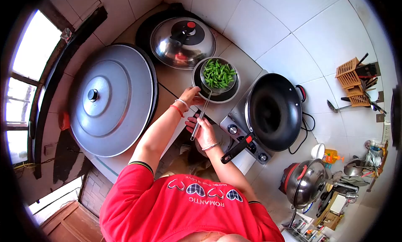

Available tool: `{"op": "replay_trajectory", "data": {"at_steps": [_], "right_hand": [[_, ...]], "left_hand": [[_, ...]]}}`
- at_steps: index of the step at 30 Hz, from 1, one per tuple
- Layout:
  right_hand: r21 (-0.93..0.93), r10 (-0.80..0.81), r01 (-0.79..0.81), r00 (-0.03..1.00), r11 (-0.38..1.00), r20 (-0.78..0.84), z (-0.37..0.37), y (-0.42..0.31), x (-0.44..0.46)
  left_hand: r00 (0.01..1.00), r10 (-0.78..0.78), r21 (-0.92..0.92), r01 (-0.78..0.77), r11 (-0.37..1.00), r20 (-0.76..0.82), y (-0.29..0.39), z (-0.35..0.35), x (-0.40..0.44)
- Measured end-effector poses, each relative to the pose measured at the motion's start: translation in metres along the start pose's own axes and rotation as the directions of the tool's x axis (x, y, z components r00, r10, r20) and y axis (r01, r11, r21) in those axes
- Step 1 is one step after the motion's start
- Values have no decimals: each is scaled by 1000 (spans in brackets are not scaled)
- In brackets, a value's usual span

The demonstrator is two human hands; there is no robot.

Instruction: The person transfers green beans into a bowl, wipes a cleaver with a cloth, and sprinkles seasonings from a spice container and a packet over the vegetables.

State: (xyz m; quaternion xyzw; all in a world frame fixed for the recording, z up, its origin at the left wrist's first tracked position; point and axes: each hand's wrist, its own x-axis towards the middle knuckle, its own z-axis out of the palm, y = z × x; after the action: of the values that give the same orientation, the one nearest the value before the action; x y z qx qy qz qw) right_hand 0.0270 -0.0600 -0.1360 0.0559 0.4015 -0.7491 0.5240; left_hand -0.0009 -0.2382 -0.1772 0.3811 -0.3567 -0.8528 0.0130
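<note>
Cut green beans point(218, 74) lie in a round mesh strainer point(229, 90), which rests over a dark bowl point(197, 81) with a pale rim. My left hand point(190, 96), with a white and a red band at its wrist, grips the bowl at its near left side; part of its fingers is hidden. Lower down, my right hand point(205, 132) is palm up around the strainer's long metal handle, the thumb on one side and the fingers on the other. A black wok point(274, 112) sits to the right on a stove point(240, 133), its handle pointing towards me.
A large grey lid point(113, 108) covers the left of the counter. Behind the bowl stands a domed steel lid point(184, 45). Utensil racks point(349, 76) hang on the right wall. Another lidded pan point(307, 183) stands at the lower right, near an orange bottle point(331, 155).
</note>
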Motion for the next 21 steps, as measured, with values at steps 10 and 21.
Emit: {"op": "replay_trajectory", "data": {"at_steps": [10,21], "right_hand": [[-271,-112,39,959,962,-260,-1,-2,1],[-349,-54,16,994,937,-99,12,11,-87]], "left_hand": [[990,142,-37,-142,989,0,3,20,-3],[963,254,-13,-256,967,-87,-11,17,-133]]}}
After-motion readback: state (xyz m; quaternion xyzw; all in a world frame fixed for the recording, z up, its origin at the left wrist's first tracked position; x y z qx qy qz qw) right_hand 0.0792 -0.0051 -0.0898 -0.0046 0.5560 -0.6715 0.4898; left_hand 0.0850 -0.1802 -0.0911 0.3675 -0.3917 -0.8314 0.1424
